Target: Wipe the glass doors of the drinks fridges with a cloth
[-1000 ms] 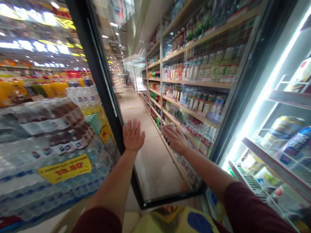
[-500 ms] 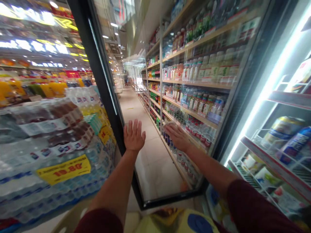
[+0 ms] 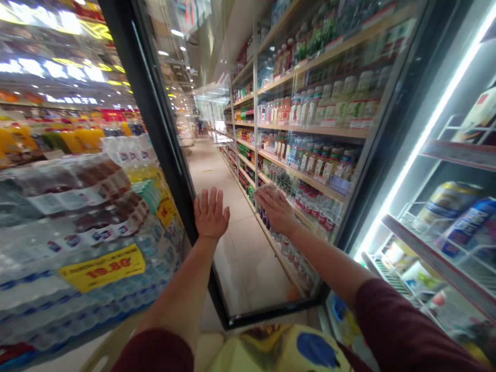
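Note:
A glass cooler door (image 3: 242,289) with a black frame stands open in front of me. My left hand (image 3: 211,213) lies flat on its glass by the left edge of the frame, fingers spread and nothing held. To the right, my right hand (image 3: 277,209) reaches to the same pane with its fingers close together. Under those fingertips is a pale, thin thing (image 3: 268,189) that looks like a cloth pressed to the glass; blur and the fingers hide most of it.
Through the glass show shelves of bottled drinks (image 3: 310,111) along an aisle. At the right is the lit cooler with cans (image 3: 451,204) on wire racks. Stacked bottle packs (image 3: 81,227) with a yellow price sign (image 3: 104,268) stand at the left. A yellow printed item (image 3: 271,351) is below me.
My right hand has shifted slightly left and up across the glass. My left hand stays flat on the pane, and the whole view has shifted a little.

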{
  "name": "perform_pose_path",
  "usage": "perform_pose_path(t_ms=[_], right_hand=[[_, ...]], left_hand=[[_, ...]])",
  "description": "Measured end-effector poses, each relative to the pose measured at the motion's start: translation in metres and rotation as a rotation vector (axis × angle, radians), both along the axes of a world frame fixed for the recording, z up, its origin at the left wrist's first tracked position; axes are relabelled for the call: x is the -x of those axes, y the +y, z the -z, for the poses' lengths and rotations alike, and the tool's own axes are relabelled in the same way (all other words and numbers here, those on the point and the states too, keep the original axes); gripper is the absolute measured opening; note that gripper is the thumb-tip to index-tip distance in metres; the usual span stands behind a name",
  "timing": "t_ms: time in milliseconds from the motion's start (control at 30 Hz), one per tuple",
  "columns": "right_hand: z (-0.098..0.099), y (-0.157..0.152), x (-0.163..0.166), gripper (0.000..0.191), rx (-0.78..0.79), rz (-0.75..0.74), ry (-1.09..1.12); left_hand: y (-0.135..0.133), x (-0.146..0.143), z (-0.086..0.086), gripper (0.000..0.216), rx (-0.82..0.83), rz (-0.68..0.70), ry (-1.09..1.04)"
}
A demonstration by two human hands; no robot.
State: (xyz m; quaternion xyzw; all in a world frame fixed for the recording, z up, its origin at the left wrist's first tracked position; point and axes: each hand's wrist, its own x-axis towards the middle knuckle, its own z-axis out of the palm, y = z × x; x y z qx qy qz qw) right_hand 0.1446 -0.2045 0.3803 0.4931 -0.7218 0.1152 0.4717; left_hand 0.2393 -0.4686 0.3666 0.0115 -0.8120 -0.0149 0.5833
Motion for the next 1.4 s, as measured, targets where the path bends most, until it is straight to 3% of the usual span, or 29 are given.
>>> perform_pose_path(t_ms=[67,133,267,333,500,567,767,1000,1200,1267,1400], right_hand=[[-0.014,-0.008,-0.001,0.059,0.073,0.056,-0.036],[-0.014,-0.013,-0.007,0.059,0.085,0.070,-0.061],[0.021,-0.012,-0.020,0.057,-0.076,-0.066,-0.011],[0.028,-0.007,-0.019,0.058,-0.134,-0.111,0.004],[-0.004,-0.002,0.001,0.062,0.064,0.038,-0.054],[-0.005,0.001,0.005,0.061,0.131,0.091,-0.028],[0.044,0.025,-0.001,0.058,0.004,-0.027,0.105],[0.018,0.037,0.019,0.056,0.189,0.159,-0.011],[0.061,0.044,0.005,0.051,0.166,0.152,-0.053],[0.055,0.049,0.009,0.053,0.189,0.161,-0.065],[0.020,0.060,0.031,0.061,0.409,0.240,-0.118]], left_hand=[[-0.001,0.000,0.000,0.059,0.006,0.000,0.003],[-0.001,0.000,0.001,0.058,0.006,0.001,0.007],[-0.002,0.001,0.002,0.058,0.004,0.010,0.009],[-0.003,0.001,0.003,0.058,0.002,0.013,0.005],[-0.004,0.003,0.003,0.060,-0.008,0.011,-0.009],[-0.004,0.003,0.003,0.060,-0.002,0.014,0.000],[-0.005,0.004,0.003,0.060,-0.014,0.009,-0.018],[-0.007,0.006,0.004,0.060,0.009,0.008,0.015],[-0.005,0.005,0.005,0.060,0.068,-0.023,0.056],[-0.005,0.004,0.005,0.061,0.063,-0.012,0.051],[-0.004,0.003,0.004,0.061,0.015,0.013,0.024]])
